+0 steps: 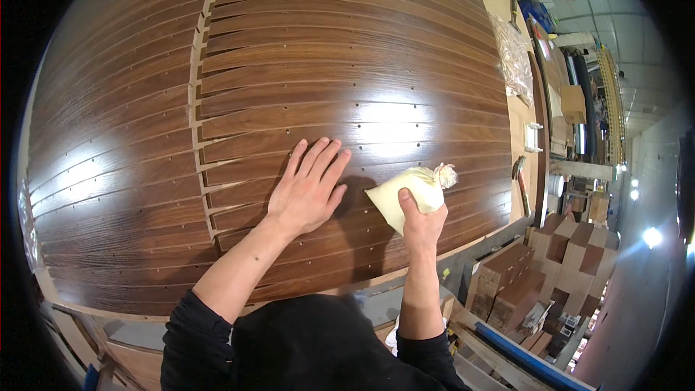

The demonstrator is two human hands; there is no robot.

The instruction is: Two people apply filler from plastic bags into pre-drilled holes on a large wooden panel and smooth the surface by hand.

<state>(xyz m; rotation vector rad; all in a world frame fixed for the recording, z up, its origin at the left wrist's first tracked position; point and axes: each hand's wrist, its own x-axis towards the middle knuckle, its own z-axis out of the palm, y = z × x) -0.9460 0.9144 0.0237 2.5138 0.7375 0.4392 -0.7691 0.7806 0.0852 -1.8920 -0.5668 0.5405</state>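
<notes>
Bag (pixel 389 197) sits at the boards (pixel 326 105), tip contact unclear, with the right hand (pixel 423 226) wrapped firmly around it; the left hand (pixel 307 192) lies palm down on the boards, fingers slightly apart, holding nothing. Too hard a squeeze could split the bag or loosen its knot (pixel 448 175), spilling the filling, which a sliding left hand might smear.

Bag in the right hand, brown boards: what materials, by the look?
Bag: probably thin plastic film, smooth with a slight sheen; its gathered end looks crumpled and partly see-through.
Brown boards: wood or wood-look laminate, can't tell which; grain streaks show, and bright reflections suggest a semi-gloss finish.
</notes>
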